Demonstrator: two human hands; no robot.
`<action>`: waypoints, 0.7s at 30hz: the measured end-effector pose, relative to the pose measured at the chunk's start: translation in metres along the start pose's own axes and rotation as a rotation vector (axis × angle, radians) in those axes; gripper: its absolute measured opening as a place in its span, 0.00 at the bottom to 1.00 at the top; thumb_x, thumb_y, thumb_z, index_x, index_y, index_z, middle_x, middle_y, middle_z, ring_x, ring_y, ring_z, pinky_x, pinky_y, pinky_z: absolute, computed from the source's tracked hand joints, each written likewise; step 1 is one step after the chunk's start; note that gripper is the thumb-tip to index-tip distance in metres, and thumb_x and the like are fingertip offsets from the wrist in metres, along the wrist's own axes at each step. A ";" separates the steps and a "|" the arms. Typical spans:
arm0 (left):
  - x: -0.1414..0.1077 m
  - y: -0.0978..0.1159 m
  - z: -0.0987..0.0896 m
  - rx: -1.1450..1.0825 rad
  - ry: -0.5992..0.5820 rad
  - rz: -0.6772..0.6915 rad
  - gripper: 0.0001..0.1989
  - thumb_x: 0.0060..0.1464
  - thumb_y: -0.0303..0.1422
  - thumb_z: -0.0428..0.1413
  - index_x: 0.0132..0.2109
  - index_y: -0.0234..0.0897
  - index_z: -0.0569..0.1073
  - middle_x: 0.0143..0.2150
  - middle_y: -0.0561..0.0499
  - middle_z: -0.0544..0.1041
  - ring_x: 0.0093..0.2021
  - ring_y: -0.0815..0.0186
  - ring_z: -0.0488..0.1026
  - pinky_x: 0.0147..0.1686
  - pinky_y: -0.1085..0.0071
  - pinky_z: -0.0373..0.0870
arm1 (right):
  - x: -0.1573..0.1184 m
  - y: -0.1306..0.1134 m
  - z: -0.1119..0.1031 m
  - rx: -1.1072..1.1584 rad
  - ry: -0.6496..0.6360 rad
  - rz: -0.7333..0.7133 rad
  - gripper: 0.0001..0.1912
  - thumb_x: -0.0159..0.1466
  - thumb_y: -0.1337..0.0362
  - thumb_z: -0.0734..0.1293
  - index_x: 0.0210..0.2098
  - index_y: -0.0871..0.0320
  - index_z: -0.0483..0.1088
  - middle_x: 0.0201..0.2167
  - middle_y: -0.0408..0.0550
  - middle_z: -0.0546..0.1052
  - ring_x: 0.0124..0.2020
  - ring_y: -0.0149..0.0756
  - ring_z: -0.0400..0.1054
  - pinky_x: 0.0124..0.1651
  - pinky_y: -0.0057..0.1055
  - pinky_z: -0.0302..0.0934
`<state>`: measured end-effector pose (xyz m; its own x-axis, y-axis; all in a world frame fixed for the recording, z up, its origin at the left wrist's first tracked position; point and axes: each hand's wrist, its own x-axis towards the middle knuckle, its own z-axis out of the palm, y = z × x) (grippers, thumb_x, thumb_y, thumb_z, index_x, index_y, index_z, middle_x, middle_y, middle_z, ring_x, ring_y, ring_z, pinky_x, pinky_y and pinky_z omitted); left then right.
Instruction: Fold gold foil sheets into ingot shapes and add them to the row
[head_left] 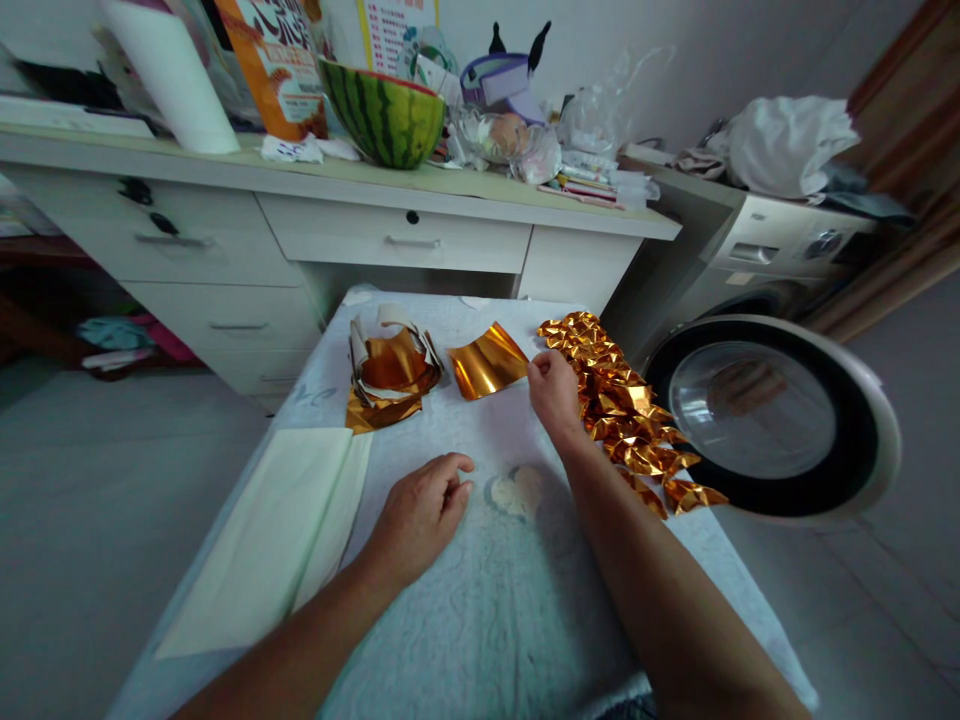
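My right hand (553, 393) is closed in a pinch at the right corner of a gold foil sheet (489, 361), which curves up slightly from the cloth. My left hand (424, 515) hovers over or rests on the middle of the table, fingers loosely bent, thumb and forefinger apart, nothing between them. Beyond it stands a torn wrapper (360, 350) with more gold foil sheets (394, 362) inside. Folded gold foil pieces (611, 390) lie heaped in rows along the right side, beside my right wrist. Pale paper sheets (262, 530) lie to the left.
A light patterned cloth covers the table (480, 620). Behind it runs a white drawer desk (405, 235) with a cut watermelon (384, 112), a snack bag (274, 70) and a paper roll (172, 80). At right, an open washing machine door (772, 415) sits close to the table's edge.
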<state>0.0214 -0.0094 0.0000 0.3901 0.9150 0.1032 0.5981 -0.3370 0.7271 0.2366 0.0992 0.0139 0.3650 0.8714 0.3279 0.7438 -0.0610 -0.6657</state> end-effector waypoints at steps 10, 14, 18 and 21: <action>0.002 -0.006 0.000 -0.366 0.207 -0.137 0.25 0.59 0.42 0.52 0.60 0.40 0.56 0.47 0.47 0.70 0.33 0.69 0.71 0.35 0.67 0.72 | -0.046 0.012 -0.048 0.366 -0.048 0.050 0.06 0.57 0.63 0.64 0.34 0.56 0.65 0.28 0.42 0.72 0.28 0.33 0.65 0.32 0.28 0.60; 0.002 -0.008 0.003 -0.445 0.244 -0.148 0.32 0.59 0.41 0.52 0.64 0.44 0.46 0.49 0.46 0.69 0.35 0.68 0.73 0.38 0.64 0.73 | -0.076 0.014 -0.049 0.357 -0.176 0.061 0.05 0.57 0.62 0.64 0.33 0.55 0.65 0.26 0.41 0.71 0.27 0.33 0.66 0.30 0.28 0.59; 0.004 -0.008 0.005 -0.407 0.275 -0.178 0.37 0.56 0.38 0.55 0.66 0.45 0.42 0.48 0.46 0.69 0.32 0.69 0.73 0.34 0.67 0.74 | -0.100 0.010 -0.058 0.299 -0.325 0.019 0.04 0.58 0.64 0.63 0.33 0.55 0.67 0.27 0.42 0.73 0.28 0.34 0.68 0.31 0.29 0.61; 0.005 -0.009 0.004 -0.349 0.280 -0.195 0.36 0.56 0.34 0.54 0.66 0.44 0.44 0.48 0.47 0.69 0.31 0.70 0.73 0.33 0.68 0.74 | -0.113 0.011 -0.078 0.111 -0.346 0.001 0.06 0.60 0.63 0.62 0.36 0.54 0.69 0.25 0.42 0.73 0.23 0.34 0.65 0.28 0.30 0.58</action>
<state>0.0210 -0.0025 -0.0086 0.0620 0.9943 0.0868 0.3518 -0.1031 0.9304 0.2466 -0.0378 0.0217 0.1402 0.9857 0.0939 0.6713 -0.0250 -0.7407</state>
